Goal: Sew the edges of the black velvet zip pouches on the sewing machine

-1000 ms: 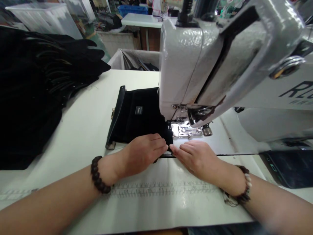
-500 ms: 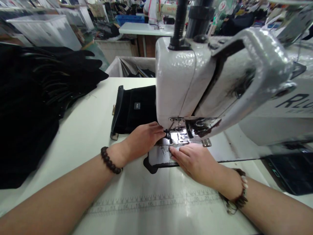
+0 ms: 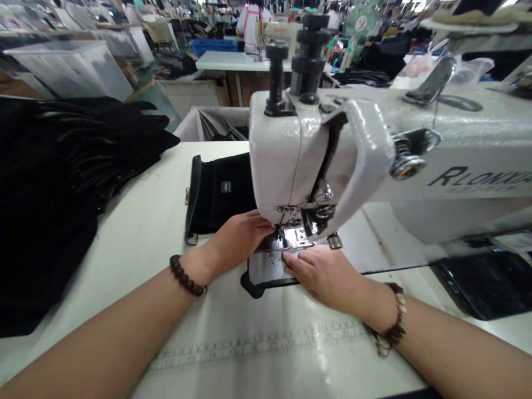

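Note:
A black fabric bag piece (image 3: 214,205) with a small label and a metal zip pull at its left end lies flat left of the sewing machine (image 3: 282,155). My left hand (image 3: 239,238) rests over the bag piece's near right edge, its fingers closed on it beside the presser foot (image 3: 293,237). The machine head hides the bag's right part. On the metal plate (image 3: 266,271), just in front of the presser foot, my right hand (image 3: 322,271) lies with fingers stretched out. I see nothing in it.
A heap of black pieces (image 3: 50,183) covers the table's left side. A phone-like black device (image 3: 490,282) lies at the right. Printed ruler marks (image 3: 257,349) run along the near tabletop. Behind stand a fabric-lined bin (image 3: 195,124) and another sewing table (image 3: 224,61), with a person (image 3: 249,27) beyond.
The view has shifted, so the machine appears lower and further left, with more of its arm showing. Both hands keep nearly the same places by the presser foot.

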`<state>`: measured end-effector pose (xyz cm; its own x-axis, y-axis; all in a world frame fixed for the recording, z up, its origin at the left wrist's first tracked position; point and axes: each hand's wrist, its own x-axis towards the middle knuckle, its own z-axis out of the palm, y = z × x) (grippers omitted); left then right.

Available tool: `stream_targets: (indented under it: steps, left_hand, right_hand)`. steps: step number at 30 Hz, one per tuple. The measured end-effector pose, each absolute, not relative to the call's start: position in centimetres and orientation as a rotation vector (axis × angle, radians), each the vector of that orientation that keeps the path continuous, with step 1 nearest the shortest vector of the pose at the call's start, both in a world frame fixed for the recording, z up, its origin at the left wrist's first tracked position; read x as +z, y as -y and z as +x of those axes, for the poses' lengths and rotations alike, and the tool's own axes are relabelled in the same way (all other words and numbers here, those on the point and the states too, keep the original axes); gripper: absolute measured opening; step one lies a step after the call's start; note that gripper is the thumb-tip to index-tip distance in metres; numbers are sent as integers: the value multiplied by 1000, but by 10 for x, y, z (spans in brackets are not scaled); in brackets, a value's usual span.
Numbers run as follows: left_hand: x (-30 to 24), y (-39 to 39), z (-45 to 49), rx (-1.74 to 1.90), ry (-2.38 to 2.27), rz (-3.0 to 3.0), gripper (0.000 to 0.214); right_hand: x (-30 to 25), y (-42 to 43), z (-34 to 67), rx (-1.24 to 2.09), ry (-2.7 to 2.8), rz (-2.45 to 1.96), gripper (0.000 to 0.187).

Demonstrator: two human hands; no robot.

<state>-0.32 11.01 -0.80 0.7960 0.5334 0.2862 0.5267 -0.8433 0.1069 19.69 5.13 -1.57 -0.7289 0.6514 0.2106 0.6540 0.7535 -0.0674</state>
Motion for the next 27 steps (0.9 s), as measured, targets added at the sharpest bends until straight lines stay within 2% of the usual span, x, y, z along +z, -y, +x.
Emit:
stream_targets:
  steps: [5, 8, 14, 21, 27]
  left_hand:
    - [-3, -115, -10, 331, -1072, 2843, 18]
    - [3, -109, -19, 258, -1192, 2819, 22]
    - [21, -65, -22, -25, -831, 2830, 24]
    - [21, -41, 2, 104, -1060, 2804, 43]
    - [13, -40, -1, 82, -985, 2812, 43]
  right_hand:
    - [-12, -53, 197, 10, 2760, -1074, 27]
    - [-7, -52, 200, 64, 2771, -1088, 25]
    - [0, -49, 211, 115, 2780, -1071, 23]
    - [0, -47, 215, 109, 2788, -986, 23]
    - [3, -45, 218, 140, 2881, -889, 25]
